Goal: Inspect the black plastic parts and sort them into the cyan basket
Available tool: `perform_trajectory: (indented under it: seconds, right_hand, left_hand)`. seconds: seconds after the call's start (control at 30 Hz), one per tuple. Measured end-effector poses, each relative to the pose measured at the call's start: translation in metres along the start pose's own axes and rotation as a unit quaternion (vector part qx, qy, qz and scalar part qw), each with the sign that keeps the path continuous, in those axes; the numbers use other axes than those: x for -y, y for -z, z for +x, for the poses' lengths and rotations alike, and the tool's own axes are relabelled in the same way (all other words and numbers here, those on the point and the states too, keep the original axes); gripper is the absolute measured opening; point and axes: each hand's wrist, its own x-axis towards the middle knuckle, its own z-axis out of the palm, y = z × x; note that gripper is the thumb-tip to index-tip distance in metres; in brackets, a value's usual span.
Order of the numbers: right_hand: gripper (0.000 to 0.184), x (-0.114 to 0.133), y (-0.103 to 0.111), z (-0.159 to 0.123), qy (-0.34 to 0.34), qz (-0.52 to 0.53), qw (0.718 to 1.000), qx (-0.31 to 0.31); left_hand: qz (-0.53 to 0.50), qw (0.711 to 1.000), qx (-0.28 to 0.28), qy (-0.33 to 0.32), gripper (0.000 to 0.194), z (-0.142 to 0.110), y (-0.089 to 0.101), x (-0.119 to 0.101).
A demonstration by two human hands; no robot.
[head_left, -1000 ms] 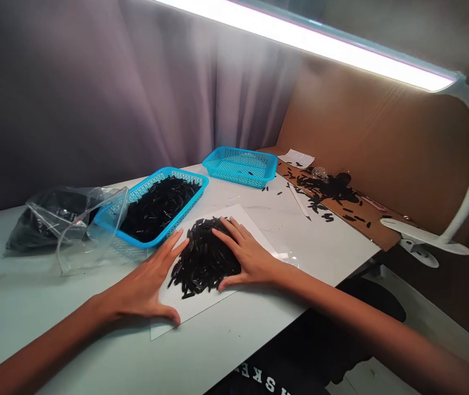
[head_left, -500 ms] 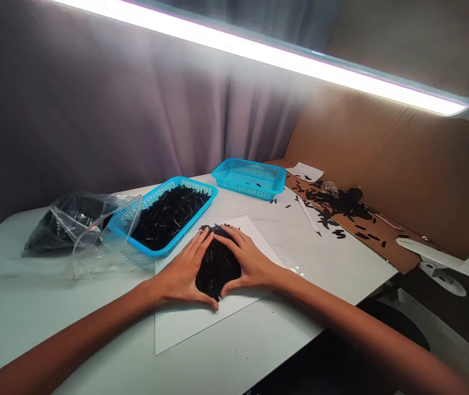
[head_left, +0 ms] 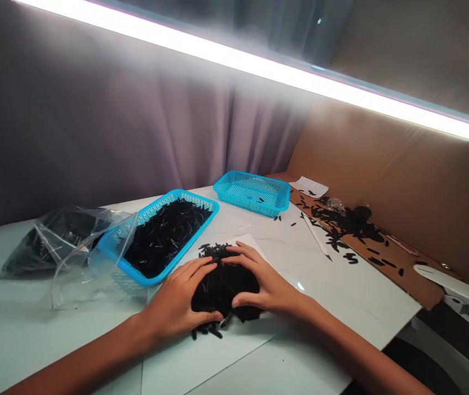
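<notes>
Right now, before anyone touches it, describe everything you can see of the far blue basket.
The far blue basket is shallow and rectangular, bright blue and plastic-looking, with perforated walls and a mesh base. It sits flat and upright on the white table, towards the back, beside the brown cardboard sheet. A few small black pieces lie inside it.

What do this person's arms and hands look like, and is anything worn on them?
Both arms are bare: the left forearm and the right forearm show no sleeve. The left hand and the right hand wear no gloves, and they are slim, with long, slender fingers. No watch, ring or bracelet shows on either one.
</notes>
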Motion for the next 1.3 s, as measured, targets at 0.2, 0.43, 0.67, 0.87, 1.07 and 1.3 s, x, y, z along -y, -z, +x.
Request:
perform_trajectory:
  seconds: [0.2,0.43,0.67,0.87,1.07,1.3]
  right_hand:
    - [0.023,-0.01,0.012,0.066,0.002,0.004,1.0,0.013]
    - [0.035,-0.023,-0.024,0.134,-0.058,-0.025,0.994,0.091]
    - [0.034,-0.023,-0.015,0.113,-0.089,0.078,0.99,0.081]
    - [0.034,-0.011,0.003,0.077,-0.092,0.266,0.959,-0.042]
    - [0.036,0.01,0.009,0.058,-0.094,0.404,0.907,-0.078]
    - [0.027,0.019,0.016,0.052,-0.124,0.496,0.858,-0.058]
  left_hand:
    - [0.026,1.0,0.014,0.009,0.047,0.002,0.014,-0.009]
    - [0.116,0.988,-0.085,-0.053,0.039,-0.005,0.007,-0.017]
    - [0.12,0.983,-0.123,-0.058,0.023,0.006,0.037,-0.016]
    - [0.027,0.987,-0.151,-0.048,0.031,0.038,0.054,-0.014]
    - [-0.052,0.978,-0.176,-0.095,0.011,0.067,0.042,-0.02]
    - [-0.062,0.961,-0.228,-0.14,0.009,0.058,0.041,-0.014]
